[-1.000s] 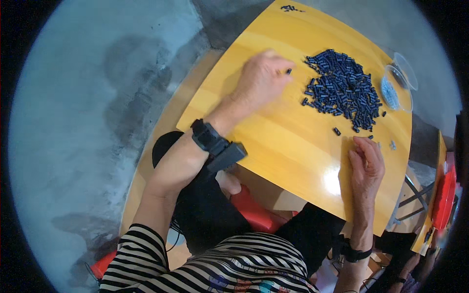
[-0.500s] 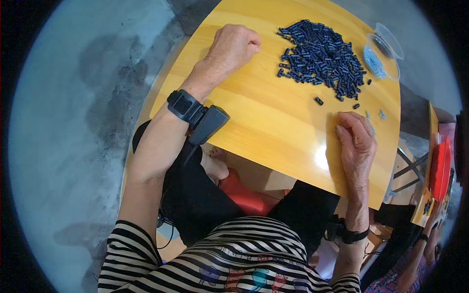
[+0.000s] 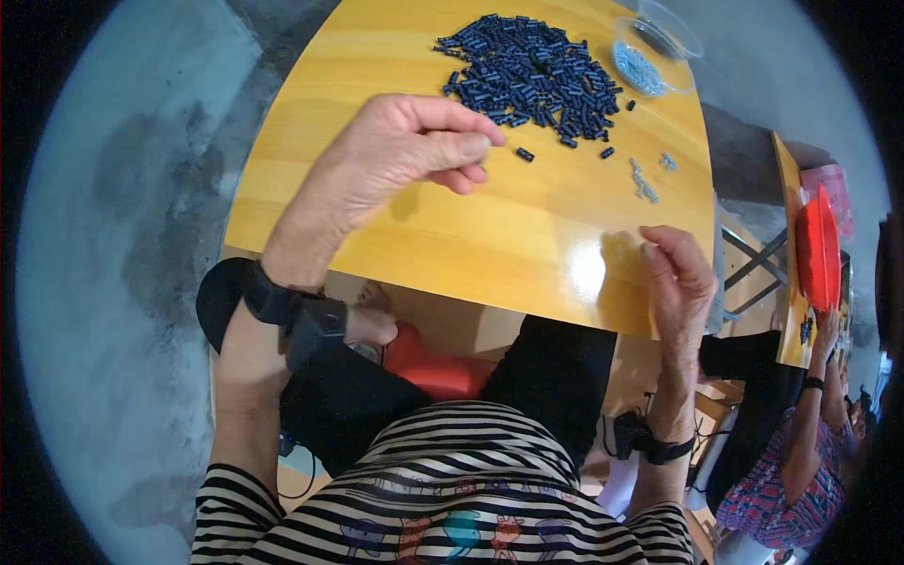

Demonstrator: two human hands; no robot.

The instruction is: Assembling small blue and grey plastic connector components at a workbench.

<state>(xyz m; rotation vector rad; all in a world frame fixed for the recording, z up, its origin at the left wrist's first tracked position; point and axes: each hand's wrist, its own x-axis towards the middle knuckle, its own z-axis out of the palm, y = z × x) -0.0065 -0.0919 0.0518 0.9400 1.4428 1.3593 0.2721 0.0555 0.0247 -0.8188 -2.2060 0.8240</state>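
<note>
My left hand (image 3: 391, 155) hovers over the near left part of the yellow table (image 3: 452, 245), thumb and forefinger pinched together. Anything between those fingertips is too small to make out. A single short black ribbed piece (image 3: 524, 154) lies just right of the fingertips. Behind it spreads a big pile of similar black pieces (image 3: 532, 75), like small tubular connectors. My right hand (image 3: 680, 278) is over the table's near right edge, fingers curled and thumb close to the forefinger; what it pinches, if anything, cannot be seen. Small silvery bits, perhaps screws (image 3: 643, 181), lie beyond it.
A clear plastic tub (image 3: 680, 80) at the far right holds pale bluish small parts (image 3: 637, 68). Further right, another person's arm (image 3: 802, 443) reaches to a second table with a red basin (image 3: 819, 250). A red stool (image 3: 428, 363) shows below the table.
My left hand has come nearer and to the right, up to the lone black piece. My right hand has drawn back to the right, away from the silvery bits. The view has shifted.
</note>
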